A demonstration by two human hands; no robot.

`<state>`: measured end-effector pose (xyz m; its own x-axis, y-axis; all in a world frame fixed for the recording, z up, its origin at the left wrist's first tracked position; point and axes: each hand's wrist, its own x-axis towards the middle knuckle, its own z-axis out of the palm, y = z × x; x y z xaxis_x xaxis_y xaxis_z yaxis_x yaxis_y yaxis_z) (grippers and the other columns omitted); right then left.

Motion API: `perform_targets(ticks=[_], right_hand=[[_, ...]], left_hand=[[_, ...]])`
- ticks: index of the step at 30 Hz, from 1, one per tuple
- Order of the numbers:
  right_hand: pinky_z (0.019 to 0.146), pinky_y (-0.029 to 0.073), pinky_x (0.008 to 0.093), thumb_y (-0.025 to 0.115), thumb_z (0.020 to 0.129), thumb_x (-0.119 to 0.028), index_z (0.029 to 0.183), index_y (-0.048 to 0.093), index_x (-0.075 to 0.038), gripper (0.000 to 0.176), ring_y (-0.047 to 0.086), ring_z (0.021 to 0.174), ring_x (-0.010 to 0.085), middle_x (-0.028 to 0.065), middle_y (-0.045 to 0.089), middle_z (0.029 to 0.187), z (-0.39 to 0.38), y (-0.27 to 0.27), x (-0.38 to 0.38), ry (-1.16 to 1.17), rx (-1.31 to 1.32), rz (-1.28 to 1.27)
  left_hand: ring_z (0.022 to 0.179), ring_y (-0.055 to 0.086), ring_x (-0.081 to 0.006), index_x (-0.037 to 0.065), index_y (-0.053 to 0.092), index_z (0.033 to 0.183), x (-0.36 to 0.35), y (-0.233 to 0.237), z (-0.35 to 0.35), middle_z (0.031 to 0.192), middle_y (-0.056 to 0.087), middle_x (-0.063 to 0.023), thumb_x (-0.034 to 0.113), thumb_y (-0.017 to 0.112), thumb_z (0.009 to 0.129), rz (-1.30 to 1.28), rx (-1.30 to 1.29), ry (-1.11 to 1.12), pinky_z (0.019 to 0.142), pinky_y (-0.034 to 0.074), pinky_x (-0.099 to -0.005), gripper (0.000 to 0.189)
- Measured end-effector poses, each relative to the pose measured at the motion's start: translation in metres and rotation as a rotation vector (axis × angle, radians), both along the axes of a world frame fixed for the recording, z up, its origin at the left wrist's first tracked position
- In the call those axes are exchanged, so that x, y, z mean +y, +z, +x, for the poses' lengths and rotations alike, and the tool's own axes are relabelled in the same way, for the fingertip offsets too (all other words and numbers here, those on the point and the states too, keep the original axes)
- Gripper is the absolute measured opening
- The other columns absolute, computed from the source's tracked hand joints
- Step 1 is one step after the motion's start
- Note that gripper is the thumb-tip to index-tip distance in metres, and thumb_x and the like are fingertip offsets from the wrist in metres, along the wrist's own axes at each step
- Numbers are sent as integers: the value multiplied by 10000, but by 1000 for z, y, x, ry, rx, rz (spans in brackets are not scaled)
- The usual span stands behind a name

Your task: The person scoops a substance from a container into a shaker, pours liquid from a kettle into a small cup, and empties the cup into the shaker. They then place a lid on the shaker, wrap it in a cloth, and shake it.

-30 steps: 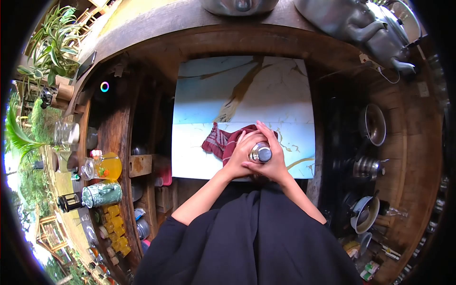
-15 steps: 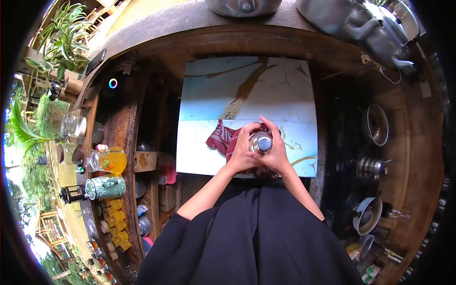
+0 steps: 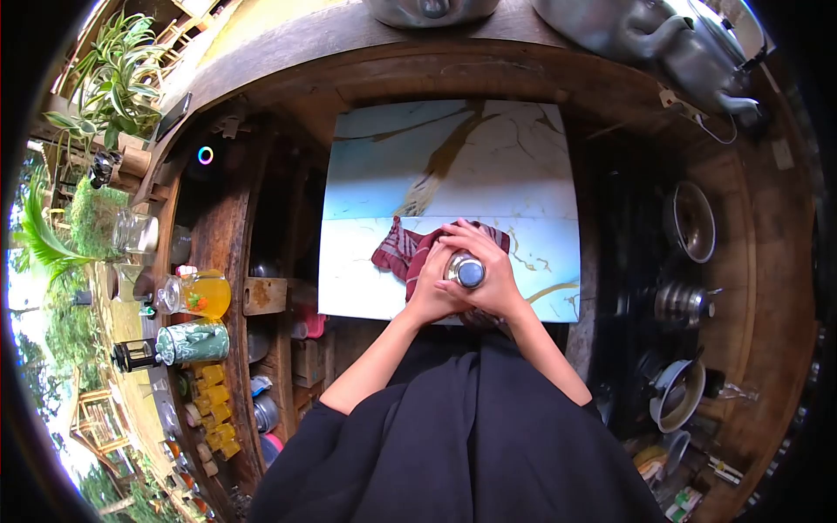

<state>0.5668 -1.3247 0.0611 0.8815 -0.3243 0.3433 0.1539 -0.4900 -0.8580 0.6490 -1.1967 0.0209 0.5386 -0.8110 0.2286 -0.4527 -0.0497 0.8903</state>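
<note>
A metal container with a shiny round top (image 3: 466, 271) stands between my hands, near the front edge of the marbled white and blue tabletop (image 3: 366, 292). My left hand (image 3: 430, 288) wraps its left side, and my right hand (image 3: 494, 275) curls round its right side with the fingers over the far side. Under and behind both hands lies a crumpled dark red patterned cloth (image 3: 397, 248), one corner spread out to the left. The container's lower part is hidden by my hands.
Large metal kettles (image 3: 610, 26) stand on the ledge beyond the tabletop. At left are a jug of orange drink (image 3: 206, 295), a green-white enamel pot (image 3: 196, 343) and several yellow cups (image 3: 214, 401). Bowls (image 3: 678, 394) and a steel pot (image 3: 680, 303) sit at right.
The container and both hands have moved slightly left and nearer to me. My right hand's fingers have closed in round the container, and more of the cloth shows behind them.
</note>
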Motion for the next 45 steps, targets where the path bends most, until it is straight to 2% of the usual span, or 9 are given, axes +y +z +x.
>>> perform_targets(ticks=[3,9,13,19,30,32,35,42,45], right_hand=[[1084,365,520,793,694,-260,1091,693,-75,449,517,1273,376,135,640,1248,3,-2,-1,-11,-12,9],[1066,391,506,768,676,-168,1002,723,-90,338,537,1250,372,124,658,1216,5,1,-3,-16,-6,26],[1065,397,490,736,673,-155,977,727,-70,316,569,1213,390,160,678,1162,9,-3,-4,-21,-33,58],[1048,423,473,765,668,-147,1007,724,-70,351,583,1201,347,137,677,1171,10,-1,-3,-37,-39,47],[1058,421,436,744,710,-169,1049,709,-24,371,581,1196,338,177,654,1205,5,2,-3,-1,-14,56],[1061,418,439,746,711,-184,1080,700,-23,405,575,1205,342,181,649,1212,4,1,-3,13,-10,41],[1063,414,437,748,705,-200,1124,685,-18,461,566,1219,346,191,639,1229,0,4,-3,-3,-3,46],[1061,412,439,744,687,-192,1141,682,-15,491,558,1229,370,222,623,1246,0,1,-2,-45,-10,119],[1072,396,459,742,684,-178,1096,699,-17,445,558,1224,389,239,620,1240,-3,-6,-9,-23,-27,131]], left_hand=[[1216,524,-358,6,485,1294,-2,-1,-3,1265,554,-196,184,827,583,66,190,31,1018,431,-420,809],[1190,562,-278,-13,470,1314,-1,-17,-2,1287,556,-164,153,839,617,76,93,6,997,454,-363,806],[1187,563,-255,11,472,1308,-4,-13,-5,1279,552,-138,164,838,631,1,422,47,998,452,-354,784],[1153,581,-265,10,493,1266,-5,-15,3,1240,573,-151,185,848,603,30,248,-4,974,469,-361,772],[1127,597,-261,-6,437,1302,-6,12,3,1213,596,-169,171,852,553,100,250,-5,956,484,-364,875],[1163,573,-332,13,479,1290,-5,14,3,1243,577,-185,183,850,551,111,247,-1,983,469,-412,843],[1138,595,-283,-7,455,1300,-6,12,3,1228,586,-176,163,853,557,110,69,-27,965,481,-374,860],[1208,553,-313,-11,472,1310,-11,4,-2,1303,543,-180,173,865,550,4,249,-15,1013,445,-391,875],[1220,545,-326,-14,479,1308,-15,-1,-4,1312,537,-182,183,862,560,2,155,-35,1023,438,-396,863]])
